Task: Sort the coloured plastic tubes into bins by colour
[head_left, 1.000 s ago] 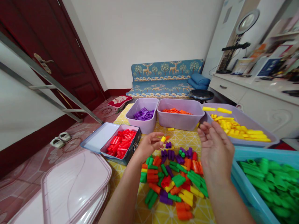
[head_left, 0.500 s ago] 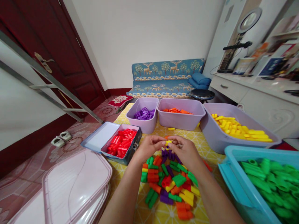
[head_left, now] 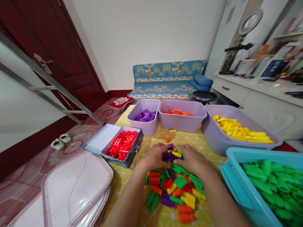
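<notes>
A heap of mixed plastic tube pieces [head_left: 175, 189], red, orange, green, yellow and purple, lies on the yellow patterned tablecloth [head_left: 132, 179]. Both my hands rest on the far edge of the heap, close together. My left hand [head_left: 153, 156] has its fingers curled over a few purple pieces [head_left: 166, 156]. My right hand [head_left: 192, 159] is curled too, with a small yellow piece [head_left: 176, 154] at its fingertips between the two hands.
Beyond the heap stand lilac tubs of purple [head_left: 144, 107], orange [head_left: 181, 124] and yellow pieces [head_left: 213, 132]. A tin of red pieces [head_left: 136, 149] sits at the left, a blue bin of green pieces [head_left: 239, 186] at the right. Pink lids [head_left: 71, 189] lie near left. A loose orange piece [head_left: 168, 139] lies behind the hands.
My right hand came back from the yellow tub and met the left at a small yellow piece. Both hands then dropped onto the far edge of the heap.
</notes>
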The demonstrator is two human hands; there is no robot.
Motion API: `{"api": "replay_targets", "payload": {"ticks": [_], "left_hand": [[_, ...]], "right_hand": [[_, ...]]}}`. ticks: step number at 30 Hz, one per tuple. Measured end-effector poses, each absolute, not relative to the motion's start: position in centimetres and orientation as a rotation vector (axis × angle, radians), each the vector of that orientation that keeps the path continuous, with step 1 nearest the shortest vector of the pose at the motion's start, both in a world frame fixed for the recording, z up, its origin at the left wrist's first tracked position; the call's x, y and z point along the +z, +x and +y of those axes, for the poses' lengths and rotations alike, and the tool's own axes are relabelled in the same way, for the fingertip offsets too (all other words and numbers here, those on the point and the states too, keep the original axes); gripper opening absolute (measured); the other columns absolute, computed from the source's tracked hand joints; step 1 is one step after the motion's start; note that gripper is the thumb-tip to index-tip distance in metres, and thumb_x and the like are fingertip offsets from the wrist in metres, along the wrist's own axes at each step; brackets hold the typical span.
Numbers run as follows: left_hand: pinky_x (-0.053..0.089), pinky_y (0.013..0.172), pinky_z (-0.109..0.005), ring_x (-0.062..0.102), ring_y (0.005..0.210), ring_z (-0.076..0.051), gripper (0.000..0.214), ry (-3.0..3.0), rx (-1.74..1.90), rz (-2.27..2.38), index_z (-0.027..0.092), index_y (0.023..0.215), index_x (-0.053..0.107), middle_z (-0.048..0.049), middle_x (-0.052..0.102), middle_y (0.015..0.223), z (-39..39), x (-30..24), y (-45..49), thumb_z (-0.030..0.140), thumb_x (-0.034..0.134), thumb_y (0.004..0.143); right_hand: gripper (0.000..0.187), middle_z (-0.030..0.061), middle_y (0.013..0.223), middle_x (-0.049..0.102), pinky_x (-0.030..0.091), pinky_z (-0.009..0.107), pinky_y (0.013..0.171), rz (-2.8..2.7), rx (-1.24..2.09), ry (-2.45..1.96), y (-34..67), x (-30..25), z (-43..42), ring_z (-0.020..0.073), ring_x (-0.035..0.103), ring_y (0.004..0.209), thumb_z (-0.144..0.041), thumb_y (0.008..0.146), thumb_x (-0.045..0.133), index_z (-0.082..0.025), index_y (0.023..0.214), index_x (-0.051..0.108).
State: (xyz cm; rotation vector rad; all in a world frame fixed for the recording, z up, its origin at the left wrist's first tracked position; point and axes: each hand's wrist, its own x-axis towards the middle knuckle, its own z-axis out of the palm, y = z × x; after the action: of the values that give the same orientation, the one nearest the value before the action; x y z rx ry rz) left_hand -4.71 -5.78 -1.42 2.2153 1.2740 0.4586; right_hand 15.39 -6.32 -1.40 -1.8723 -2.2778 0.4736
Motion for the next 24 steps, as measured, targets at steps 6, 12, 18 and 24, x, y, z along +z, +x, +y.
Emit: {"api": "replay_targets", "payload": {"ticks": [6, 12, 18, 24], "left_hand": [[0.045, 0.091, -0.034, 0.058, 0.106, -0.027, 0.072, 2.239, 0.381, 1.483, 0.028, 0.134, 0.048, -0.0077, 0.059, 0.121, -5.8, -1.5, -3.8, 0.024, 0.071, 0.066], [0.044, 0.092, -0.033, 0.06, 0.104, -0.025, 0.06, 2.211, 0.502, 1.461, 0.024, 0.127, 0.055, -0.0079, 0.064, 0.114, -5.4, -1.9, -4.8, 0.012, 0.058, 0.069], [0.046, 0.09, -0.03, 0.062, 0.1, -0.022, 0.055, 2.128, 0.529, 1.38, 0.025, 0.12, 0.061, -0.0043, 0.068, 0.111, -4.9, -2.0, -5.7, 0.011, 0.06, 0.066], [0.048, 0.076, -0.028, 0.065, 0.085, -0.02, 0.041, 2.077, 0.553, 1.489, 0.02, 0.109, 0.067, -0.0056, 0.073, 0.094, -4.8, -2.2, -5.1, 0.011, 0.057, 0.07]], "right_hand": [[0.059, 0.0092, 0.117, 0.058, 0.04, 0.032, 0.091, -2.279, 0.547, -1.64, 13.0, -2.6, -6.3, 0.0234, 0.054, 0.111, -0.02, 0.071, 0.062, -0.021, 0.129, 0.05], [0.056, 0.0057, 0.126, 0.057, 0.037, 0.03, 0.097, -2.141, 0.652, -1.597, 12.4, -2.8, -6.2, 0.0209, 0.053, 0.116, -0.006, 0.067, 0.052, -0.021, 0.121, 0.054], [0.045, 0.0041, 0.108, 0.066, 0.043, 0.03, 0.086, -2.068, 0.741, -1.543, 12.5, -3.1, -6.0, 0.0206, 0.061, 0.101, -0.014, 0.07, 0.056, -0.022, 0.115, 0.056], [0.041, 0.004, 0.107, 0.068, 0.043, 0.03, 0.088, -2.028, 0.775, -1.514, 12.4, -3.5, -5.6, 0.0188, 0.061, 0.101, -0.014, 0.071, 0.056, -0.021, 0.111, 0.061]]}}
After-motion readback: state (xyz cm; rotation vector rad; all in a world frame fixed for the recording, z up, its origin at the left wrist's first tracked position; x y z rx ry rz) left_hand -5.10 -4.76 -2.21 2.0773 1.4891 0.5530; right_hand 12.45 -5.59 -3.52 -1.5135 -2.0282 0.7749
